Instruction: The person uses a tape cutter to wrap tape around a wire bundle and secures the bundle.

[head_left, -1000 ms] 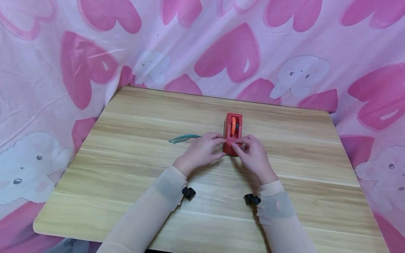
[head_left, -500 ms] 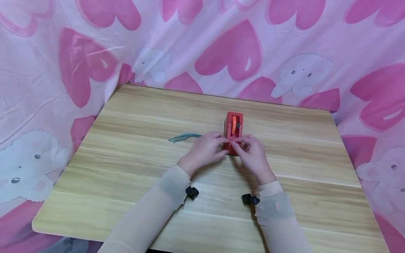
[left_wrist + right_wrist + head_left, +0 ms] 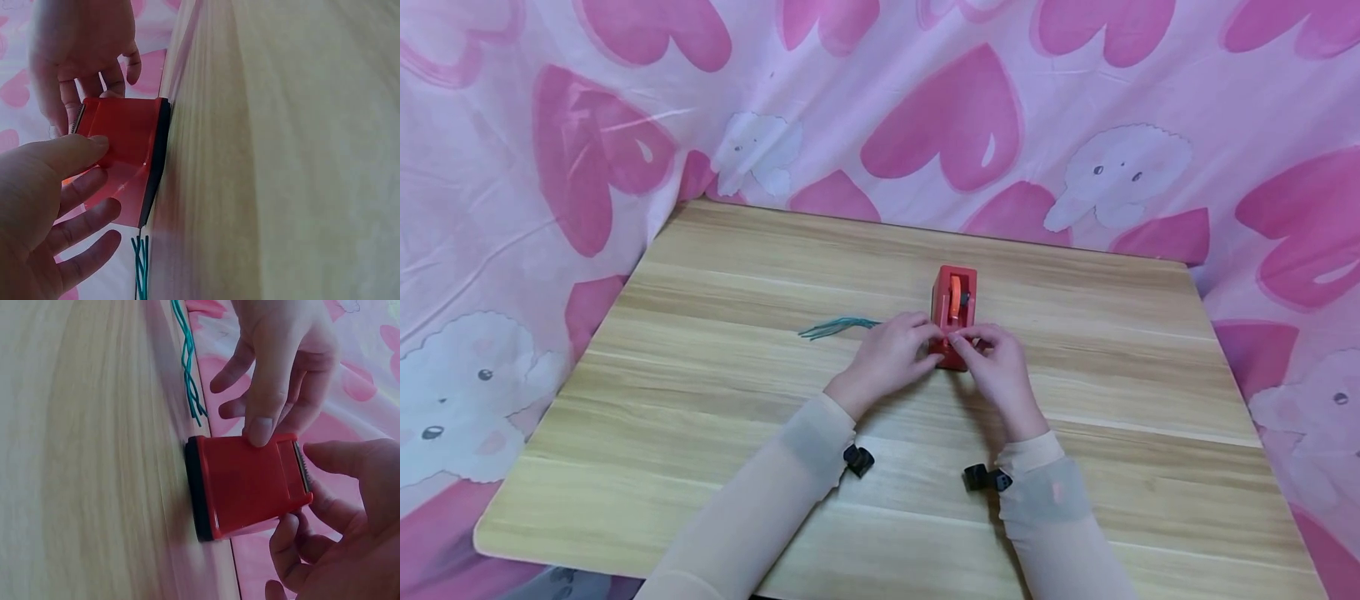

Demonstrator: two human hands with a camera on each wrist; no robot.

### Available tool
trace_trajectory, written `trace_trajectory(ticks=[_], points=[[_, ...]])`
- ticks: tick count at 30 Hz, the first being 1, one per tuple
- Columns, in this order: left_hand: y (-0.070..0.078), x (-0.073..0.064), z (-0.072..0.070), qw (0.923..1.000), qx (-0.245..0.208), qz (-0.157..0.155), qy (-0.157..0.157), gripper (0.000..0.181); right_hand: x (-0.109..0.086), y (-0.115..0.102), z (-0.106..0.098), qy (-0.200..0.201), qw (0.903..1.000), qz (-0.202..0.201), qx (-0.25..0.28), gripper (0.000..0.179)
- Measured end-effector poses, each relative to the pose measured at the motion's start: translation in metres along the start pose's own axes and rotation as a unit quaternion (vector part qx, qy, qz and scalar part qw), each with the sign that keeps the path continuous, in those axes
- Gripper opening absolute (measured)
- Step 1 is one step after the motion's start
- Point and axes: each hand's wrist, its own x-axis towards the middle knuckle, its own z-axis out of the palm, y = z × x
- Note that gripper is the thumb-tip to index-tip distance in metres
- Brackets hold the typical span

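Note:
A red tape dispenser [image 3: 958, 271] with a dark base stands on the table, an orange roll [image 3: 955, 296] in its slot. My left hand [image 3: 891, 354] grips its front end from the left; in the left wrist view the thumb lies on the red front face [image 3: 128, 125] and the other fingers are loosely bent. My right hand [image 3: 1002, 367] is at the toothed cutter [image 3: 301, 465] from the right, thumb and index finger pinching close together there, the other fingers curled. Whatever tape strip lies between those fingertips is hidden by them.
Several thin teal strands [image 3: 835, 327] lie in a bundle left of the dispenser, one end hidden behind the left hand. The wood-grain table [image 3: 700, 417] meets a pink heart-patterned cloth [image 3: 820, 100] at its back and sides. Small black wrist cameras [image 3: 859, 460] sit on both sleeves.
The left hand has shifted slightly right and the right forearm slightly inward. Both hands stay at the dispenser's cutter end; the dispenser has hardly moved.

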Motion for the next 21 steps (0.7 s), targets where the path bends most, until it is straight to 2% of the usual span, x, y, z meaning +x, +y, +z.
trace_trajectory(ticks=[10, 21], points=[[-0.0024, -0.0012, 0.0055, 0.9996, -0.026, -0.009, 0.001, 0.035, -0.0018, -0.0004, -0.0002, -0.018, 0.9966, 0.053, 0.060, 0.026], [-0.0041, -0.0008, 0.0071, 0.9987, -0.049, -0.011, 0.002, 0.031, -0.0017, 0.0018, 0.0019, -0.011, 0.9955, 0.051, 0.079, 0.029]])
